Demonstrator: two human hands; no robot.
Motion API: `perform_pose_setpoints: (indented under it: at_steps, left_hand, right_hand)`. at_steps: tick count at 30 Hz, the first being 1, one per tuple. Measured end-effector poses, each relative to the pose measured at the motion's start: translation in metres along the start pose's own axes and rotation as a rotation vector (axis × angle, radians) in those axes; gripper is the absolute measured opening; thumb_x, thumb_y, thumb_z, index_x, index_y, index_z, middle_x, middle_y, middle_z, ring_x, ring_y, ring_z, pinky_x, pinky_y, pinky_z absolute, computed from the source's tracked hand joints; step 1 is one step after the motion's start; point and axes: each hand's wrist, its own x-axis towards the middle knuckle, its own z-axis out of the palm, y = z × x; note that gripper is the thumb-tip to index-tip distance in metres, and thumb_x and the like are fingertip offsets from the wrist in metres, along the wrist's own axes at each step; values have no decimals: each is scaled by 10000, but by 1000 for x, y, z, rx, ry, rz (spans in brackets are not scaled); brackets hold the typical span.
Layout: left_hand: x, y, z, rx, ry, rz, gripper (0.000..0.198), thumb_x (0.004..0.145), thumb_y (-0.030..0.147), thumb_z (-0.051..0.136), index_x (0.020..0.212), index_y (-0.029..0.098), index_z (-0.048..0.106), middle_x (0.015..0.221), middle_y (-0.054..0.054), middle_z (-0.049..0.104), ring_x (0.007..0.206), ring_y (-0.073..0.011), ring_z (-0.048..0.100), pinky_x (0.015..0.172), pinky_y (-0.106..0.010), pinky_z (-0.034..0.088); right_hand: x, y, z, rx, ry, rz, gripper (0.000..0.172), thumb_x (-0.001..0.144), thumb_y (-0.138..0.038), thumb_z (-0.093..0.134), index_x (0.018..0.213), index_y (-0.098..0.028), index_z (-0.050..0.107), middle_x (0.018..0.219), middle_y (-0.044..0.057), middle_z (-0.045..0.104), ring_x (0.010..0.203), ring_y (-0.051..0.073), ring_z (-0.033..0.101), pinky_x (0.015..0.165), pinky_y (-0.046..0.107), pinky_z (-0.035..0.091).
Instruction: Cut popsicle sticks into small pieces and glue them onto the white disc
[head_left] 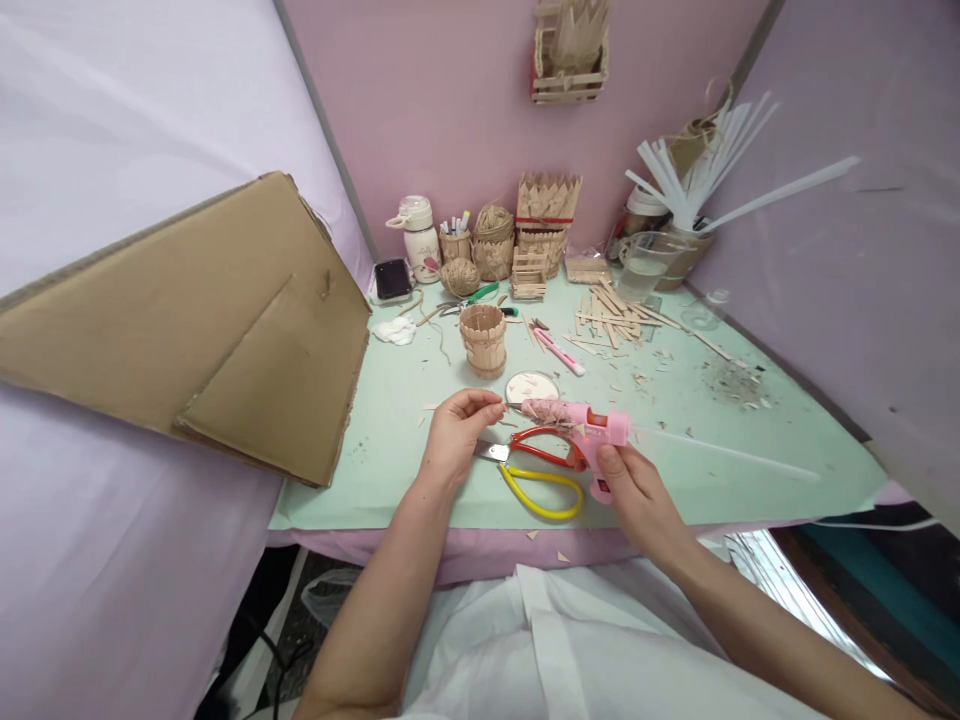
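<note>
My right hand point(630, 485) grips the handle of a pink glue gun point(581, 425), its nozzle pointing left toward my left hand. My left hand point(454, 435) is closed in a pinch at the gun's tip, on something too small to name. Just beyond the nozzle lies a round white disc point(531, 387). Scissors with one red and one yellow handle point(536, 468) lie on the green table point(390, 400) beneath both hands. A small cup made of wooden sticks point(484, 340) stands upright farther back.
A large cardboard sheet point(210, 310) leans over the table's left side. Loose wooden sticks point(611, 315), a pink cutter point(559, 352), twine balls point(460, 276), stick-built boxes point(547, 235), a phone point(392, 279), a white bottle point(418, 235) and a glass point(643, 265) crowd the back. Debris point(735, 380) lies at right.
</note>
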Motion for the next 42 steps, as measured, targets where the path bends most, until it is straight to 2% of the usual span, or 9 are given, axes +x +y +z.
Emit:
perform_pose_setpoints:
  at_steps: [17,21,25,28,30,31,33,37,42]
  left_hand:
    - [3,-1,-1,-92,34,65,159,591,202,727,730,169,656,718,-4,647,685,-112,579,695,-252,438]
    - [4,-1,-2,-121,83,80,177,583,211,739,731,161,656,710,-6,646,690,-110,574,710,-254,437]
    - [5,0,-1,-124,132,86,195,592,229,744,753,160,660,704,-7,639,684,-104,565,701,-249,431]
    - [6,2,0,-153,149,82,206,582,226,753,752,157,658,700,-7,636,681,-98,558,689,-238,428]
    - [6,3,1,-168,145,79,212,574,226,758,747,155,657,701,-8,635,686,-99,559,687,-235,427]
    - [6,3,2,-171,142,76,216,571,227,760,746,155,656,701,-8,634,688,-100,560,688,-235,428]
    - [6,4,3,-170,138,66,226,565,231,764,746,153,654,699,-9,632,690,-103,562,690,-237,432]
    - [6,4,4,-158,134,50,243,562,235,767,755,147,650,709,-13,632,690,-102,561,693,-236,436]
    - [7,3,4,-124,117,44,245,570,245,765,762,147,649,710,-12,628,697,-105,561,701,-239,433]
  right_hand:
    - [-1,-1,0,5,-37,19,514,835,-632,327,727,-176,536,611,3,505,528,133,445,468,247,383]
    - [-3,-1,-7,-32,-98,8,514,865,-593,301,835,-165,584,646,12,543,527,133,456,477,246,393]
    - [15,8,-45,-265,10,-106,436,903,-505,296,986,-187,582,845,58,617,667,172,545,554,262,423]
    - [42,22,-95,-789,163,-234,412,930,-410,248,963,-177,585,816,88,617,698,209,551,635,312,412]
    - [58,37,-127,-940,226,-201,336,902,-362,347,990,-136,579,852,139,611,788,262,532,728,376,387]
    - [64,46,-140,-1126,262,-169,347,908,-335,325,1062,-119,548,932,163,599,865,276,520,772,385,379]
    - [72,65,-158,-1220,262,-111,357,896,-327,351,1045,-80,561,970,215,583,926,311,496,794,411,365]
    - [74,89,-169,-1288,238,-3,339,870,-335,400,1016,-101,596,1003,229,582,933,353,496,722,451,385]
    - [75,62,-159,-1267,236,32,314,833,-318,469,1069,-163,606,1153,202,540,1022,377,467,772,490,360]
